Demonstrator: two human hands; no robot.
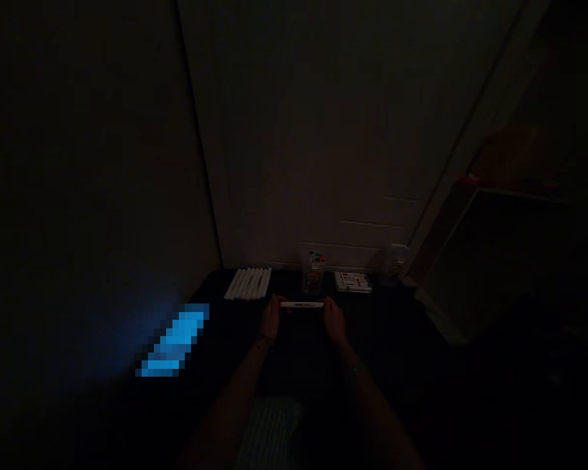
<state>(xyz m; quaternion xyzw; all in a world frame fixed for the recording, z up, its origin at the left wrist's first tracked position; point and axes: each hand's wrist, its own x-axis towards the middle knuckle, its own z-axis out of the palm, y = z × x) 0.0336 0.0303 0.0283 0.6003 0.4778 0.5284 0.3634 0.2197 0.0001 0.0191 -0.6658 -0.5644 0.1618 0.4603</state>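
The scene is very dark. My left hand [272,318] and my right hand [334,320] hold a white marker pen [301,305] level between them, one hand pinched on each end, above a dark table [396,339]. Just beyond the left hand lies a row of several white markers [249,284] side by side.
A clear cup with coloured things in it [313,271] stands behind the held marker. A flat printed pack [353,282] and a clear container [393,263] lie to the right. A glowing blue blurred screen [174,343] sits at the left. A pale door [323,130] rises behind the table.
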